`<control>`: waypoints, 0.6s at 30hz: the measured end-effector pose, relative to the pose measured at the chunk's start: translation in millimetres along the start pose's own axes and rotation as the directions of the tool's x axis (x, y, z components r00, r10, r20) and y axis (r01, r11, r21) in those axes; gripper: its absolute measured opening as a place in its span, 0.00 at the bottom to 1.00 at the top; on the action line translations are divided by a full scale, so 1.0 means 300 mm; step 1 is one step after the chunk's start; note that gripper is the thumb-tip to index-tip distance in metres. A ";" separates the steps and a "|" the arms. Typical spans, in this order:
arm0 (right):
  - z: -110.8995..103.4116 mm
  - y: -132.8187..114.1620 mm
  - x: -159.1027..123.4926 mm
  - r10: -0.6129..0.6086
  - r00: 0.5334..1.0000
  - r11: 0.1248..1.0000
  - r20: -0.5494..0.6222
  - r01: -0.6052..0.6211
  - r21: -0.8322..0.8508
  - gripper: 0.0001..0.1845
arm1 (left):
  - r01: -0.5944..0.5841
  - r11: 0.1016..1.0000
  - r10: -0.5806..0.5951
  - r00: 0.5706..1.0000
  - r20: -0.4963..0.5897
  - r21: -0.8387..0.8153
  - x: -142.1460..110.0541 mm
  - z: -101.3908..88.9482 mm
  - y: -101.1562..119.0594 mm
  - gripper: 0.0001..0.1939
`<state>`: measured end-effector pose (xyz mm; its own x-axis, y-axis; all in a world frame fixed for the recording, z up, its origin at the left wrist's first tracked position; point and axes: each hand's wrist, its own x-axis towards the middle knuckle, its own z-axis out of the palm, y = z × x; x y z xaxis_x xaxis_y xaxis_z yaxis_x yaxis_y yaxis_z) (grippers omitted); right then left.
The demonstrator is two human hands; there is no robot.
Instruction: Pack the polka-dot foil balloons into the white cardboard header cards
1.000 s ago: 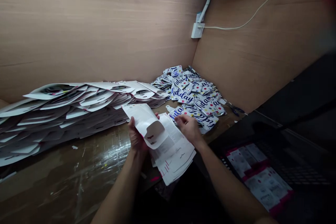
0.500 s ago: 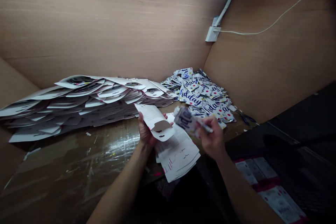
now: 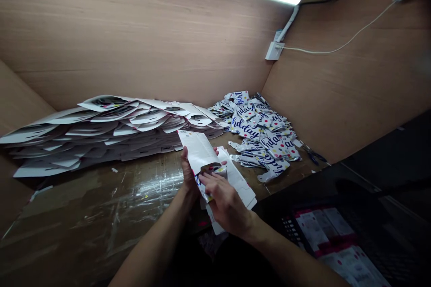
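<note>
A white paper envelope (image 3: pixel 197 148) is gripped along its left side by my left hand (image 3: pixel 188 170), its mouth bowed open toward me. My right hand (image 3: pixel 229 204) holds a folded foil balloon (image 3: pixel 204 192), silver and white with coloured dots and blue lettering, at that mouth. The balloon appears partly inside, though my fingers cover much of it. More flat white envelopes (image 3: pixel 240 184) lie beneath both hands at the table edge. Beyond them spreads a pile of similar folded foil balloons (image 3: pixel 262 130) with blue script.
A long stack of white envelopes (image 3: pixel 134 125) lines the back left of the tape-covered table (image 3: pixel 84 215). Dark-handled scissors or pliers (image 3: pixel 314 154) lie right of the balloons. Lower right, a dark crate (image 3: pixel 292 233) holds printed packs. Cardboard walls (image 3: pixel 151 45) enclose the table.
My right hand has moved left and down, bringing the folded foil balloon from beside the envelope to its mouth. My left hand keeps hold of the envelope.
</note>
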<state>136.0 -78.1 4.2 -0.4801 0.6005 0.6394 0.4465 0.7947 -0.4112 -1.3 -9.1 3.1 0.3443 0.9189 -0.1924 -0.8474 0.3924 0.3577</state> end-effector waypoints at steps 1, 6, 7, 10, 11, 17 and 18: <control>0.005 -0.013 -0.005 0.023 1.000 0.999 0.021 -0.023 -0.035 0.33 | -0.013 1.000 0.013 1.000 0.005 -0.013 -0.003 0.001 0.006 0.49; 0.014 -0.069 -0.022 0.278 0.954 0.941 0.115 -0.246 -0.233 0.40 | -0.079 0.995 0.080 0.997 0.022 -0.056 -0.003 -0.007 0.020 0.49; 0.016 -0.073 -0.021 0.271 0.952 0.948 0.143 -0.238 -0.213 0.42 | -0.090 0.994 0.091 0.995 0.026 -0.056 0.000 -0.013 0.020 0.49; 0.024 -0.044 0.001 0.181 0.966 0.978 0.186 -0.157 -0.135 0.41 | -0.079 0.996 0.081 0.995 0.065 -0.037 0.010 -0.031 0.010 0.47; 0.027 -0.023 0.013 0.158 0.969 0.982 0.189 -0.135 -0.129 0.38 | -0.061 0.998 0.063 0.995 0.080 -0.024 0.013 -0.036 0.005 0.46; 0.025 0.026 0.031 0.095 0.992 0.987 0.088 -0.082 -0.138 0.30 | -0.038 0.998 0.042 0.993 0.108 -0.043 0.016 -0.028 0.012 0.47; 0.026 0.005 0.016 0.100 0.995 0.984 0.014 -0.097 -0.147 0.32 | -0.057 0.996 0.064 0.993 0.104 -0.064 0.014 -0.024 0.018 0.47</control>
<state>128.5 -73.2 1.6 -0.4433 0.6784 0.5859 0.5972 0.7109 -0.3714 -7.3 -3.6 -2.4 0.3296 0.9413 -0.0733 -0.8898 0.3356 0.3091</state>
